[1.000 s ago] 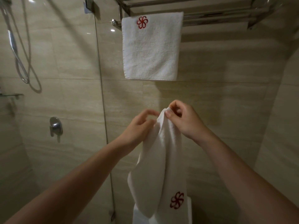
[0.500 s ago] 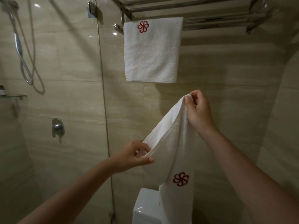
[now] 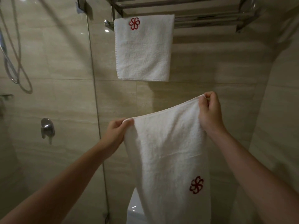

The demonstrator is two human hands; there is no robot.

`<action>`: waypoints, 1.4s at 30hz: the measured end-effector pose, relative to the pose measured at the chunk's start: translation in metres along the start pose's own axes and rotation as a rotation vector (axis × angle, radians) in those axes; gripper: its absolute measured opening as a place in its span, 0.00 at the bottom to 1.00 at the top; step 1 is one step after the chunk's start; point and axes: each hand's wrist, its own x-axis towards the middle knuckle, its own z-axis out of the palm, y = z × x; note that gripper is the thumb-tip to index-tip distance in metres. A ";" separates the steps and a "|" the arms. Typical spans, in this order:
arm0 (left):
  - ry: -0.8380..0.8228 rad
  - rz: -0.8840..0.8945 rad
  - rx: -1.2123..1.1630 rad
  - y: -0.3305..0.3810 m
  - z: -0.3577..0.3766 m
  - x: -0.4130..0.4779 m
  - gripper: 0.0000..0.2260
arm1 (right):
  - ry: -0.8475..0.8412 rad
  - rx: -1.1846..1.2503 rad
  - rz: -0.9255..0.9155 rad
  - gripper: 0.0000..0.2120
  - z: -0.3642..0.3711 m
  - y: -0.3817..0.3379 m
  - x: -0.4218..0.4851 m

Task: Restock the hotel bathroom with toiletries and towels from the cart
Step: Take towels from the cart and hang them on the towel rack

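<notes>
Spread wide now, the towel (image 3: 166, 151) hangs flat, no longer bunched.
Fingers of left hand (image 3: 118, 131) and right hand (image 3: 210, 112) pinch its top corners below the rack (image 3: 207, 24) and hung towel (image 3: 144, 49); likely ready for draping.

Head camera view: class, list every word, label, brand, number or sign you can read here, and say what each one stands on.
No words, numbers or brand names can be read anywhere.
On the hanging towel: only a red pinwheel emblem, no letters.
On the held towel, pinched at its top corners by the left hand and right hand: a matching red emblem, no letters.
</notes>
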 end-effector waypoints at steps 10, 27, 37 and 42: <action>-0.044 -0.042 0.150 0.042 -0.012 0.028 0.11 | -0.137 -0.076 -0.103 0.08 -0.005 0.000 0.012; -0.266 0.177 0.688 0.079 -0.059 0.085 0.04 | -0.383 -0.244 0.261 0.07 0.024 -0.049 0.038; -0.248 0.487 1.047 0.112 -0.048 0.129 0.13 | -0.146 -0.381 0.150 0.10 0.022 -0.079 0.058; -0.032 0.706 1.252 0.140 -0.002 0.143 0.14 | 0.024 -0.017 0.294 0.10 0.005 -0.090 0.085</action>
